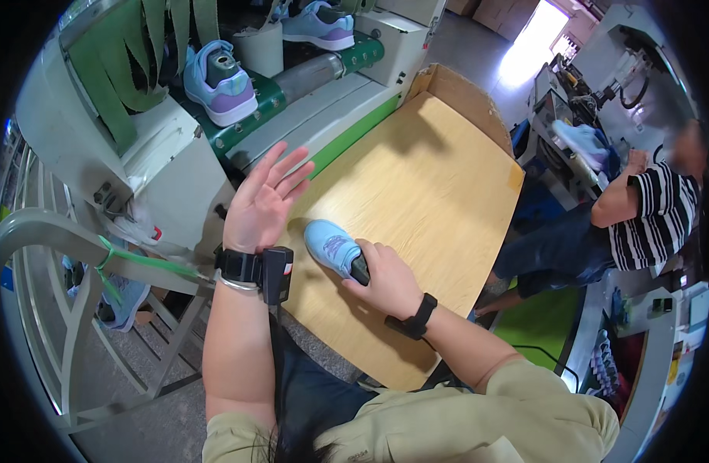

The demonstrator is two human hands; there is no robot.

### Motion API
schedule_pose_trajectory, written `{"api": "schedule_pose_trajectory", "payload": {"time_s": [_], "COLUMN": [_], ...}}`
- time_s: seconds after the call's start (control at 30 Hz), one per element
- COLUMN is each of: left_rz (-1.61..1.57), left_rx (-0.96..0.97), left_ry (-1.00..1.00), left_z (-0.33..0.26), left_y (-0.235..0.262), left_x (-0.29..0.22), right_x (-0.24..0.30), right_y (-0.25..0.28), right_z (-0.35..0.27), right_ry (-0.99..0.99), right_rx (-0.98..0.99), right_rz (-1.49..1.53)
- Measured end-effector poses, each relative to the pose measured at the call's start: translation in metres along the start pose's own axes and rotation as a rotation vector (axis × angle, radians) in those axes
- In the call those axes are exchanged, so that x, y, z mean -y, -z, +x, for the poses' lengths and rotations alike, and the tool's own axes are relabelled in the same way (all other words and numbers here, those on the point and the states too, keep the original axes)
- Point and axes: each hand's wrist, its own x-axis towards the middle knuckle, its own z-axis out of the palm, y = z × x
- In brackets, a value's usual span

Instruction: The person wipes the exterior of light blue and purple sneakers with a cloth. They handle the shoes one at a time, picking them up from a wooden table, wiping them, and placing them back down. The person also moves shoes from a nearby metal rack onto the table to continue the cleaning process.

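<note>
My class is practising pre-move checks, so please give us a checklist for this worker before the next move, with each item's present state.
1. Right hand gripping the light-blue shoe: ok, around its heel end.
2. Left hand free: ok, open and holding nothing.
3. Dark insert fully seated in the shoe: cannot tell, the hand covers part.
4. Shoe resting flat on the wooden table: cannot tell, its underside is hidden.
5. Co-worker apart from the shoe: ok, beyond the table's right edge.

Head cam, wide fisheye, looks dn on nearby tbl (435, 204).
</note>
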Motion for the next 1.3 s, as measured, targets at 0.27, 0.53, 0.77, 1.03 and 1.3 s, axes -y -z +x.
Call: {"api": "schedule_pose_trajectory", "payload": {"time_s": [0.27,0.53,0.77,1.03,1.3], "left_rz": [0.016,0.059,0.072,0.120,0.197], "left_rx": [-0.137,-0.145,-0.093,-0.131,-0.162], "left_ry": [0.035,0.074,0.053,0.102,0.152], "left_z": [-0.005,-0.005,0.005,0.006,0.000], "left_y": [-0.001,0.001,-0.007,-0.006,-0.009], "left_x": [0.006,0.004,0.007,0.012,0.021], "right_x": [-0.006,-0.032,-0.139,-0.168,-0.142], "right_y": [-0.005,0.019,0.074,0.043,0.123], "right_z": [-0.006,0.063,0.167,0.090,0.037], "right_ry": [0.043,0.277,-0.245,0.035,-0.206], "right_rx": [-0.026,-0.335,-0.127,-0.119,-0.003], "right_rz": [0.079,-0.059,-0.288,0.029,0.669]}}
